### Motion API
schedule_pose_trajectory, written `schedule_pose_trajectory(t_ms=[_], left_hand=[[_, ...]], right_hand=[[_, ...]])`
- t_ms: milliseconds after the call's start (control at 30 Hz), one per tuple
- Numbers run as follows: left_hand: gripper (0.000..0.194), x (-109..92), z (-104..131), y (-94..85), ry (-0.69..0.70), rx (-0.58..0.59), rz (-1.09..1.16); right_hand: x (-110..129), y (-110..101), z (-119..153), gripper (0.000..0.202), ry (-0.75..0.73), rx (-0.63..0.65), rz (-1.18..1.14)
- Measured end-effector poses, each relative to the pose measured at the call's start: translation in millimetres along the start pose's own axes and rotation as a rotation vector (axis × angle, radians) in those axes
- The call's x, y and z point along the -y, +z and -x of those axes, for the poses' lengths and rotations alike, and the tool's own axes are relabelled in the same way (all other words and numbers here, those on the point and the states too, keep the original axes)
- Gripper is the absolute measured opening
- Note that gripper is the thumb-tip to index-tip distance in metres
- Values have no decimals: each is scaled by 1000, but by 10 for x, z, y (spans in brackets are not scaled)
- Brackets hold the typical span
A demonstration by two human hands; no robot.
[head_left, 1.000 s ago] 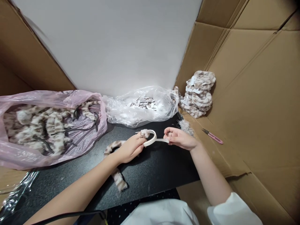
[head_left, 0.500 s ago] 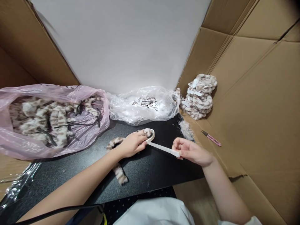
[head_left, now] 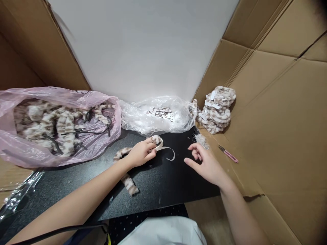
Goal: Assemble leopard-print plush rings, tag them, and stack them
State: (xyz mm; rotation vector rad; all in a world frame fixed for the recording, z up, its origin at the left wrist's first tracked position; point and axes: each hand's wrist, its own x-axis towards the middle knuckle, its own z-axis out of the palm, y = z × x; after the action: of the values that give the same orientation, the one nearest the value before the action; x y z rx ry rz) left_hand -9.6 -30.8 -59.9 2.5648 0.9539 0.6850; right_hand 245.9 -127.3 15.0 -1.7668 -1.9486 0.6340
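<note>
My left hand [head_left: 141, 152] is closed on one end of a brown-and-white furry strip [head_left: 156, 139], over the black table. A white tape-like strip [head_left: 160, 147] loops beside those fingers, and its loose tail [head_left: 172, 156] curls to the right. The fingers and palm hide how the tape and the fur are joined. More of the furry strip [head_left: 129, 185] shows to the left and below my wrist, resting on the table. My right hand [head_left: 205, 164] hovers apart from the tape, thumb and forefinger spread, holding nothing.
A pink plastic bag [head_left: 99, 154] of furry pieces and black cords lies left. Behind the hands is a clear bag [head_left: 139, 124] holding small labels. Tagged furry pieces [head_left: 217, 109] are stacked right, near white fluff [head_left: 201, 140] and pink-handled snips [head_left: 228, 154]. Cardboard walls [head_left: 281, 112] stand around.
My right hand has let go of the tape's end and opened. The strip, stretched straight between both hands before, now curls loosely beside my left hand.
</note>
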Motion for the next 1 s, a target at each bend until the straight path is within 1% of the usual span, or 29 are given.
schedule_pose_trajectory(t_ms=[67, 100, 200, 300, 367, 467, 567, 667, 733, 833, 900, 1000], left_hand=[[23, -3, 6, 17, 16, 0, 9], [22, -2, 10, 26, 26, 0, 14], [21, 16, 22, 51, 44, -3, 21], [25, 44, 25, 56, 43, -6, 20], [26, 55, 20, 47, 30, -11, 29], [27, 53, 11, 20, -4, -11, 62], [30, 36, 4, -12, -16, -4, 100], [32, 13, -4, -34, -5, -14, 133], [33, -4, -15, -39, -7, -30, 168], [32, -24, -42, -41, -28, -87, 243], [33, -26, -65, -57, -60, -128, 287], [32, 4, -89, -136, -131, -136, 345]], right_hand=[[186, 92, -155, 29, -101, -46, 126], [285, 155, -243, 31, -157, -42, 205], [532, 356, -505, 34, -270, 51, 466], [659, 485, -668, 29, -324, 144, 620], [692, 515, -702, 27, -354, 138, 660], [699, 523, -699, 30, -401, 92, 674], [671, 535, -704, 31, -406, 51, 679], [617, 549, -725, 27, -409, 20, 682], [583, 551, -733, 25, -442, 28, 679], [564, 538, -727, 23, -518, 39, 672], [578, 518, -705, 22, -569, 28, 674], [612, 469, -615, 20, -616, 6, 696]])
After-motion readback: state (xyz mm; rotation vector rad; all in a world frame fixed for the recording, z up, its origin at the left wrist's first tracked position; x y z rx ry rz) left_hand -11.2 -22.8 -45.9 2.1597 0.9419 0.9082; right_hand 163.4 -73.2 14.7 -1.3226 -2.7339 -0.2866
